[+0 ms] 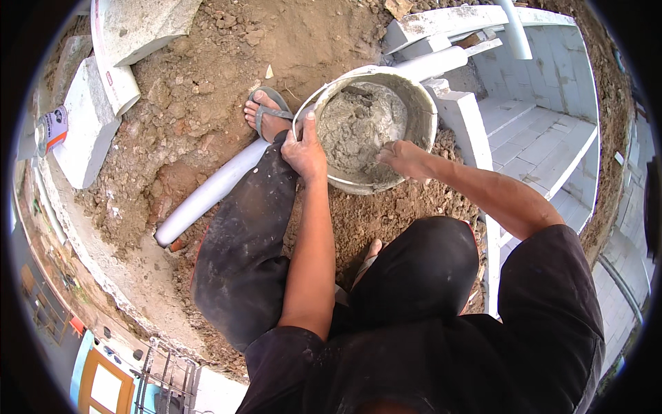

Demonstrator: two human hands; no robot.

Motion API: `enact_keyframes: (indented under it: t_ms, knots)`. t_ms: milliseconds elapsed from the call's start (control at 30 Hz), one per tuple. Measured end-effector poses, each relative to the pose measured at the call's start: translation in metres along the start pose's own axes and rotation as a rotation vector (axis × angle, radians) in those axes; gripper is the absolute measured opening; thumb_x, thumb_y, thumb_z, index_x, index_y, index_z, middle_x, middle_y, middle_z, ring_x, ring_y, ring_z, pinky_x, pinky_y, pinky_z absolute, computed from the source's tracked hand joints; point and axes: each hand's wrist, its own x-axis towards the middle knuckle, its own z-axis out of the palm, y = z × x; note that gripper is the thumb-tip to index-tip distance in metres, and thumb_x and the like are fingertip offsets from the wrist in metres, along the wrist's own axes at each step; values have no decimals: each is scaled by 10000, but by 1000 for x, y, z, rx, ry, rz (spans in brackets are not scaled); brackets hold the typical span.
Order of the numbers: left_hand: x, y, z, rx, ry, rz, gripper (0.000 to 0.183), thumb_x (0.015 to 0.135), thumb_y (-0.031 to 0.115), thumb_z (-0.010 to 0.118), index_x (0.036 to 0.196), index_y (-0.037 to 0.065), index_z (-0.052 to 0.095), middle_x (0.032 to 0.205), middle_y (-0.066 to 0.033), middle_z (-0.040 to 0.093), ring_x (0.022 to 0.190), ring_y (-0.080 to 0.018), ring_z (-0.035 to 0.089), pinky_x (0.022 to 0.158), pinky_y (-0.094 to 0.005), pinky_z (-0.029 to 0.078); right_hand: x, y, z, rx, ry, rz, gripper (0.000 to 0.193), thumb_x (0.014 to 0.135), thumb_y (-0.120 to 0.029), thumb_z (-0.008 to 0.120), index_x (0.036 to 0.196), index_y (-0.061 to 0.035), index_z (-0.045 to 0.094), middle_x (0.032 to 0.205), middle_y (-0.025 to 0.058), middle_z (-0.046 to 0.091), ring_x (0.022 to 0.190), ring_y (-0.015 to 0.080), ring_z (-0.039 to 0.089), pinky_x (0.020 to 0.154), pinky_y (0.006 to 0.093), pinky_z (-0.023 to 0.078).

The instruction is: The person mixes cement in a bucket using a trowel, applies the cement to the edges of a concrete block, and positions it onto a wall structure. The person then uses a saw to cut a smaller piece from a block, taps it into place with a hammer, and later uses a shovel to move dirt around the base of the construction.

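A round, pale bucket [422,103] of wet grey mortar [355,131] stands on the soil in front of me. My left hand [305,153] is closed on the bucket's near left edge, by its thin handle, with the thumb pointing up. My right hand [408,160] reaches over the right side of the bucket, low against the mortar. Its fingers are curled together, and whatever they hold is hidden. Near the far inner wall, a dark lump [358,90] sits on the mortar; I cannot tell if it is a tool.
White pipe [214,190] runs along the dirt beside my left sandalled foot [267,114]. Concrete blocks [88,131] and another pipe [114,62] lie at far left, near a can [53,130]. A pale block-walled pit [527,138] opens at right, close to the bucket.
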Motion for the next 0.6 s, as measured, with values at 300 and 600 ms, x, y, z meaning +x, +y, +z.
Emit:
enact_keyframes:
  t_ms: [300, 600]
  knots:
    - [1, 1, 7, -56, -9, 3, 440, 901, 361, 773, 919, -78, 755, 833, -160, 762, 751, -231, 703, 754, -365, 537, -36, -52, 18, 2194, -171, 458, 454, 1099, -490, 384, 1096, -60, 531, 664, -16, 475, 420, 52, 424, 330, 201, 376]
    - [5, 1, 9, -69, 20, -2, 443, 909, 375, 760, 910, -68, 760, 820, -141, 761, 743, -214, 697, 752, -358, 536, -124, -55, -51, 414, 274, 278, 346, 1025, -364, 584, 1096, -25, 565, 768, 173, 647, 534, 271, 647, 503, 400, 540]
